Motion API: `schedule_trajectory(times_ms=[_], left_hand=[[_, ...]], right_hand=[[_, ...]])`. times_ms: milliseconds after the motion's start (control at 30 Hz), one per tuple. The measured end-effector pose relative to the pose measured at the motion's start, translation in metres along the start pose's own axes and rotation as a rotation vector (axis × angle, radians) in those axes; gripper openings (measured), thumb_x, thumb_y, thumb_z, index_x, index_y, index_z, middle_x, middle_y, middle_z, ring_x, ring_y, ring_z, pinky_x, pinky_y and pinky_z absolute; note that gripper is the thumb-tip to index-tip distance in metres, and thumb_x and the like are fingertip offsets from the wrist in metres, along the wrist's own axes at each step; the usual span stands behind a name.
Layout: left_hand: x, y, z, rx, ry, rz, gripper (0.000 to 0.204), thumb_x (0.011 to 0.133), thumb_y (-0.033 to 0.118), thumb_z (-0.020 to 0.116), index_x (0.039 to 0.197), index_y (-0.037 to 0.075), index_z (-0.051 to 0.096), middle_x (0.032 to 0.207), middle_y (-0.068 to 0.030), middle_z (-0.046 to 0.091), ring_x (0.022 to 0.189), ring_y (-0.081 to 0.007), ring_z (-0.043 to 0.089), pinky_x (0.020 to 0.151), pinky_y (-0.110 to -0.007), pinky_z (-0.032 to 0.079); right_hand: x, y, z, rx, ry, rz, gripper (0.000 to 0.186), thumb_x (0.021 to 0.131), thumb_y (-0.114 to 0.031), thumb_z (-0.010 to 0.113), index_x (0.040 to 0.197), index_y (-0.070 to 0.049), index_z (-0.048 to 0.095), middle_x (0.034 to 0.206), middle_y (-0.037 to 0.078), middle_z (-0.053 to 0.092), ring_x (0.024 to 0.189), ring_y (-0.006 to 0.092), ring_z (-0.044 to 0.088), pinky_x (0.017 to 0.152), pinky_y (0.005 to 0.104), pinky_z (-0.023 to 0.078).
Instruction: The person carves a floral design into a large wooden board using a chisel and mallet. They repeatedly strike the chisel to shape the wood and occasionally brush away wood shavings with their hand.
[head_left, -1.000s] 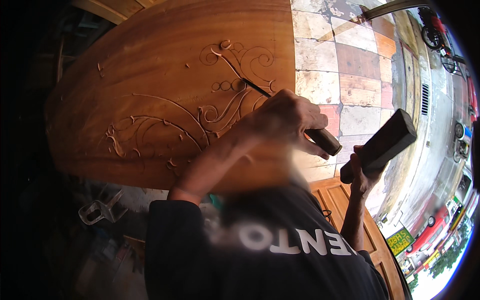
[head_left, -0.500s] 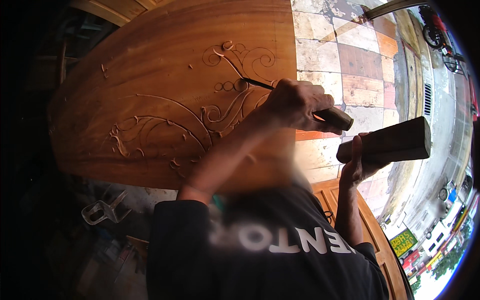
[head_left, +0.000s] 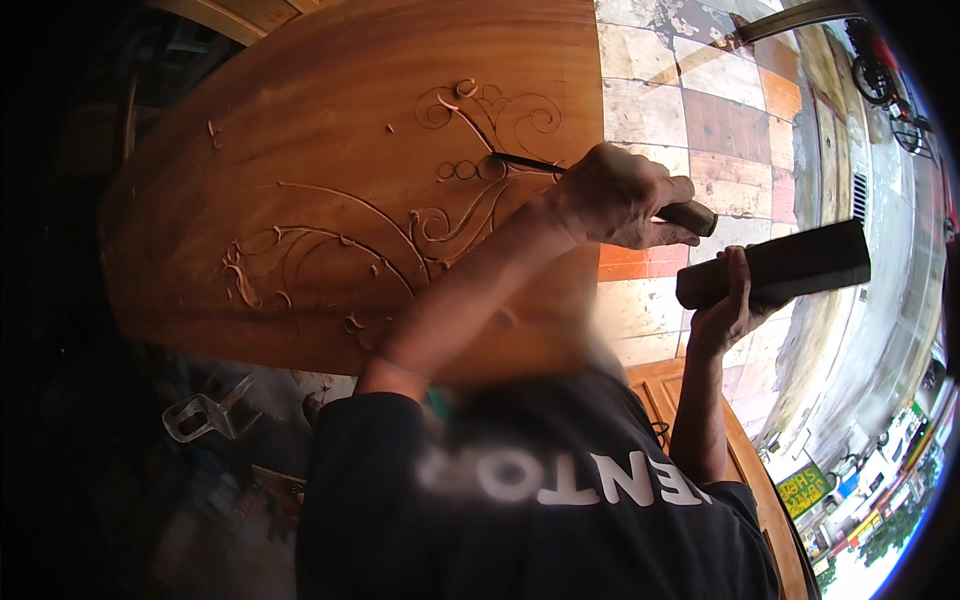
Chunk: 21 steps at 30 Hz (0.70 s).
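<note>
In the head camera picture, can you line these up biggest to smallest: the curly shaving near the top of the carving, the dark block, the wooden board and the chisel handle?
1. Wooden board
2. Dark block
3. Chisel handle, partly hidden
4. Curly shaving

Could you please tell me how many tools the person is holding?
2: a dark, thin-bladed chisel with a brown handle in the left hand, and a dark, block-shaped mallet in the right hand.
</note>
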<state>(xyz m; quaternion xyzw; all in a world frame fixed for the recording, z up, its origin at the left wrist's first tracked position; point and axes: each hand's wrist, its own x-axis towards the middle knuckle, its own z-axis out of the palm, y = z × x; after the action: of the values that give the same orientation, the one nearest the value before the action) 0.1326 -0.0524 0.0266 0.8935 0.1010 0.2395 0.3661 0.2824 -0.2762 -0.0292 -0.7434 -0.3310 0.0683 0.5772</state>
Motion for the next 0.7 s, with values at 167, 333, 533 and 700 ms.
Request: schedule_trajectory(times_ms=[167, 333, 533, 700], left_hand=[[0.000, -0.014, 0.013, 0.061, 0.010, -0.028, 0.041, 0.085, 0.053, 0.077, 0.099, 0.015, 0.071, 0.078, -0.0088, 0.072, 0.072, -0.0286, 0.073, 0.064, -0.041, 0.059], [0.004, -0.012, 0.009, 0.074, 0.103, -0.033, 0.043, 0.085, 0.056, 0.077, 0.099, 0.015, 0.072, 0.078, -0.0083, 0.072, 0.069, -0.0279, 0.073, 0.061, -0.040, 0.059], [0.003, -0.012, 0.010, 0.081, 0.052, -0.035, 0.044, 0.082, 0.055, 0.080, 0.101, 0.016, 0.073, 0.080, -0.0074, 0.073, 0.069, -0.0276, 0.074, 0.061, -0.039, 0.060], [0.009, -0.016, 0.007, 0.104, 0.215, -0.069, 0.045, 0.080, 0.054, 0.082, 0.101, 0.016, 0.074, 0.082, -0.0051, 0.074, 0.069, -0.0273, 0.074, 0.061, -0.038, 0.060]], right_hand=[[-0.005, 0.024, 0.012, -0.244, -0.183, -0.062, 0.078, 0.078, 0.006, 0.083, 0.143, -0.003, 0.041, 0.121, 0.010, 0.058, 0.102, 0.0185, 0.059, 0.091, 0.0344, 0.053], [0.022, -0.002, 0.001, 0.004, 0.120, 0.202, 0.071, 0.081, -0.001, 0.083, 0.139, -0.003, 0.044, 0.120, 0.011, 0.060, 0.101, 0.0187, 0.061, 0.088, 0.0350, 0.055], [0.010, 0.015, 0.013, -0.084, -0.230, 0.051, 0.079, 0.080, 0.002, 0.083, 0.147, -0.003, 0.041, 0.121, 0.008, 0.059, 0.106, 0.0189, 0.058, 0.095, 0.0339, 0.050], [0.044, 0.022, -0.001, -0.566, -0.202, -0.400, 0.081, 0.079, 0.001, 0.085, 0.146, -0.006, 0.041, 0.124, 0.011, 0.060, 0.101, 0.0197, 0.064, 0.089, 0.0333, 0.056]])
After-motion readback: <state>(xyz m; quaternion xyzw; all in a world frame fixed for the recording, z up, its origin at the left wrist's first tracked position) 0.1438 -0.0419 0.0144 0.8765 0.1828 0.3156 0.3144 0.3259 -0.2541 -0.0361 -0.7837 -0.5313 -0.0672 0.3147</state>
